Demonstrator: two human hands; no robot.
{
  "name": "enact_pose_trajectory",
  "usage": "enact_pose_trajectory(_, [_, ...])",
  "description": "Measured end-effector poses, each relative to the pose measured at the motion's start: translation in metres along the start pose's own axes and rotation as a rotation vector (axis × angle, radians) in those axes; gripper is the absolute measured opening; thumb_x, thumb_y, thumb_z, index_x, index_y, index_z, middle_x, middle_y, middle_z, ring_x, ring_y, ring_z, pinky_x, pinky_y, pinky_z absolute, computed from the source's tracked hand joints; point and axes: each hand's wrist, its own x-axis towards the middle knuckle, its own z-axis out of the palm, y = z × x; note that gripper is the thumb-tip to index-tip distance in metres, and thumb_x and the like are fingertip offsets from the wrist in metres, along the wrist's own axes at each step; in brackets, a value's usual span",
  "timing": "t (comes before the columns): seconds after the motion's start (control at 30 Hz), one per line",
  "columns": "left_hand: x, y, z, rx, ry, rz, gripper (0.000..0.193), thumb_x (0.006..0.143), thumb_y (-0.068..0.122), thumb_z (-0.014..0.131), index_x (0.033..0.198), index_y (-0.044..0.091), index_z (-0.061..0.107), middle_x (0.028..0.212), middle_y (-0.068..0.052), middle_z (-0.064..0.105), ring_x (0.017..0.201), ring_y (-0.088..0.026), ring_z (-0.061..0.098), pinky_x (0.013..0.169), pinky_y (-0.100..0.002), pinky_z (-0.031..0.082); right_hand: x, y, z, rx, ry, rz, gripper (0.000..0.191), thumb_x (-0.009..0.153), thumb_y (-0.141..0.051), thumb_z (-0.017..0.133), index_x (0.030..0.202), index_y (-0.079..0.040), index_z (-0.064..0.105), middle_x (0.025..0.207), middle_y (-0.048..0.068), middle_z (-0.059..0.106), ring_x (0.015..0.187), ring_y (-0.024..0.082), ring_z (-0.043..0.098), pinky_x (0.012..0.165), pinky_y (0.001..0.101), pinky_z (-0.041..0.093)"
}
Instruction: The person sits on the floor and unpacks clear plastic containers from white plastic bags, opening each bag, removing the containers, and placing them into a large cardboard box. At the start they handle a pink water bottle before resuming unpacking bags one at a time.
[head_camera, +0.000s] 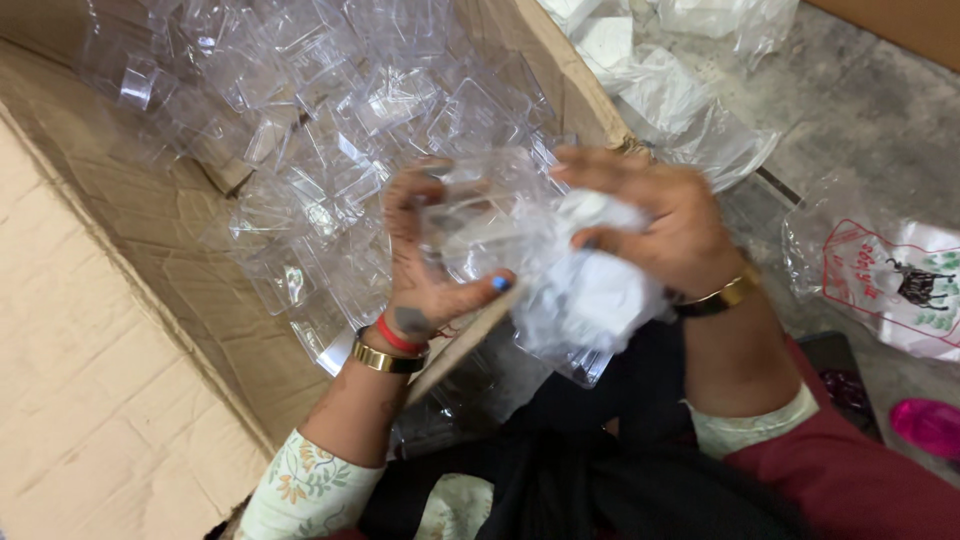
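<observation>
Two hands work over one cardboard box (150, 200) heaped with clear plastic containers (330, 130), too many and too jumbled to count. The left hand (425, 255) curls around one clear container (480, 215). The right hand (665, 225) grips one clear bag (590, 295) with something white inside. One printed bag (890, 280) lies on the floor.

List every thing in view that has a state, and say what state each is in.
Large brown cardboard box: open, filled with loose clear plastic containers.
Clear plastic container in hand: gripped by both hands, above the box.
Clear plastic bag with white contents: crumpled, held against the right hand.
Left hand: closed on the container.
Right hand: closed on the container and bag.
Printed plastic bag: lying on the floor.
</observation>
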Motion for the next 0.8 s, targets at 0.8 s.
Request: enact_pose_trajectory(0.8, [-0.065, 0.093, 0.116, 0.084, 0.296, 0.163, 0.094, 0.093, 0.035, 0.084, 0.165, 0.02, 0.026, 0.164, -0.012, 0.035, 0.153, -0.032, 0.042, 0.129, -0.045, 0.038, -0.031, -0.037, -0.055, 0.439, -0.217, -0.008, 0.078, 0.082, -0.014, 0.087, 0.152, -0.004, 0.052, 0.138, 0.009, 0.062, 0.129, 0.017, 0.058, 0.113, 0.0324, 0.047])
